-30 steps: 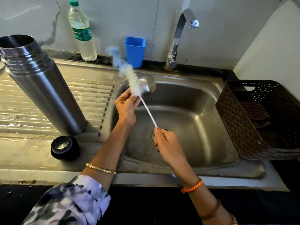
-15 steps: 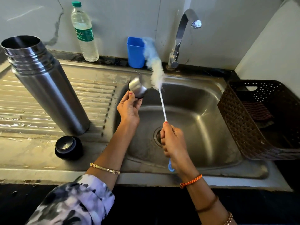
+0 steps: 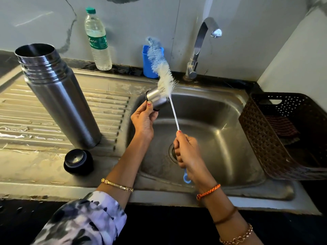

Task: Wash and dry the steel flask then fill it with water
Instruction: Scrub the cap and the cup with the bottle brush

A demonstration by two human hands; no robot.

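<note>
Across the lower half of the frame runs the steel sink (image 3: 221,121), its ribbed draining board (image 3: 53,110) filling the left side. On that board, left of centre, stands the steel flask (image 3: 58,96), upright, open-mouthed and untouched by either of my hands, with water lying in the grooves around its base. At right a brown perforated basket (image 3: 283,137) sits beside the basin. Along the back wall stand a plastic water bottle (image 3: 97,39), a blue cup (image 3: 149,68) and the tap (image 3: 200,48), which shows no stream.

Over the basin, centre frame, my right hand (image 3: 189,152) is clenched round the wire handle of the bottle brush (image 3: 163,73), bristles pointing up toward the cup. My left hand (image 3: 143,121) pinches the small steel flask cup (image 3: 156,99) by its lower edge, tilted, with the bristles brushing its side. Lower left, the black stopper (image 3: 78,160) rests on the sink ledge.

My worry: the cup is held only by fingertips, likely wet, so a firm push of the brush could knock it into the basin. A wide swing of the long brush might also tip the blue cup behind.
</note>
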